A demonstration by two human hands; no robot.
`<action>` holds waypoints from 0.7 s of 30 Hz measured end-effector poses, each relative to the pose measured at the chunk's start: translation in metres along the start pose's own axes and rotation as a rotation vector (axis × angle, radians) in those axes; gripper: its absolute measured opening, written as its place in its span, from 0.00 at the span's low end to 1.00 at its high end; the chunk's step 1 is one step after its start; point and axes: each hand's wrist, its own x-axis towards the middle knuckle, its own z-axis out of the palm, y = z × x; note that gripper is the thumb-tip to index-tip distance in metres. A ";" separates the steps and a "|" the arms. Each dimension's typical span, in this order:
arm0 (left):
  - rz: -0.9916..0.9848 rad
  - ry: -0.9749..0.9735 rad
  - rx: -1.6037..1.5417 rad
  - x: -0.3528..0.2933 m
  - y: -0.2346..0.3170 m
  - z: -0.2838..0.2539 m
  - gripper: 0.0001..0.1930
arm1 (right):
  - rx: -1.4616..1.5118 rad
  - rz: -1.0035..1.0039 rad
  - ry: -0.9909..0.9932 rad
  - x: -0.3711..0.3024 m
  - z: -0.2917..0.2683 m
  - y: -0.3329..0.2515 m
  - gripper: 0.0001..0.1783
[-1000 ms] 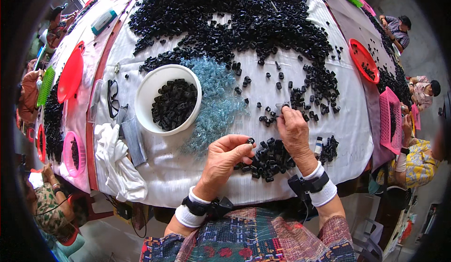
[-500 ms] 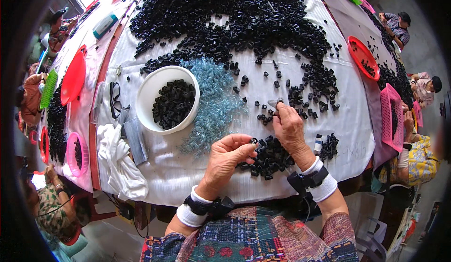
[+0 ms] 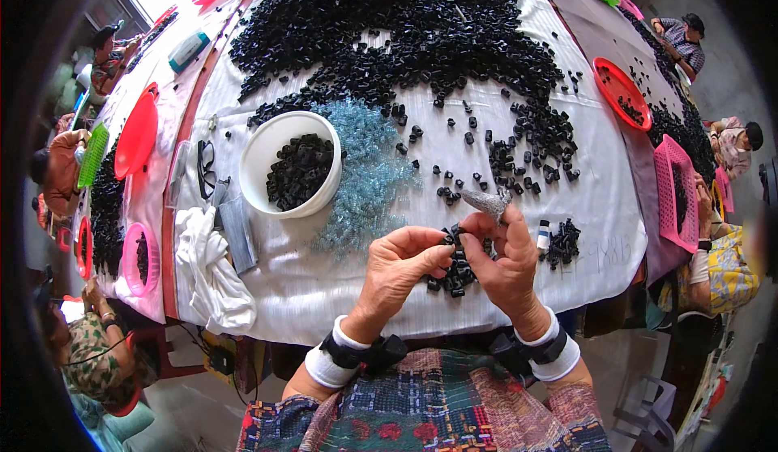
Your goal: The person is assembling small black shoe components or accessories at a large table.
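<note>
Looking down over a white-covered table [image 3: 300,310]. Pinched between thumb and forefinger tips of the left hand [image 3: 397,269], a small black part [image 3: 452,235], jutting out toward the right. Facing it, the right hand [image 3: 506,269], thumb tip close beside the same part; touching or not, impossible to tell. Apart from that thumb, upper right fingers half curled, with a grey tapered piece [image 3: 486,201] at the tips, pointing left; unclear whether gripped or worn. Below the fingertips and partly hidden by them, a pile of loose black parts [image 3: 455,280]. Beyond, scattered black parts [image 3: 527,154], then a broad black heap [image 3: 389,51]. To the left, a spread of clear bluish pieces [image 3: 369,192] beside a white bowl [image 3: 250,172] partly filled with black parts. Farther left, eyeglasses [image 3: 207,168], folded grey-blue fabric [image 3: 237,233] and a crumpled white cloth [image 3: 211,278]. Right of the hands, a small bottle [image 3: 543,235] beside a little black pile [image 3: 562,245]. At either side, other people [image 3: 61,164] near colourful trays [image 3: 136,136].
</note>
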 end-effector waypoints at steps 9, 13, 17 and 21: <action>0.050 0.007 0.119 -0.008 -0.001 0.006 0.10 | -0.052 -0.059 0.071 -0.007 0.003 -0.005 0.16; 0.057 0.012 0.129 -0.008 -0.005 0.005 0.10 | -0.123 -0.087 0.067 -0.008 0.003 -0.006 0.16; 0.043 0.012 0.152 -0.008 -0.006 0.003 0.10 | -0.169 -0.068 0.045 -0.010 0.000 -0.006 0.16; 0.012 0.011 0.165 -0.008 -0.009 -0.001 0.10 | -0.212 -0.111 0.003 -0.010 0.002 -0.002 0.16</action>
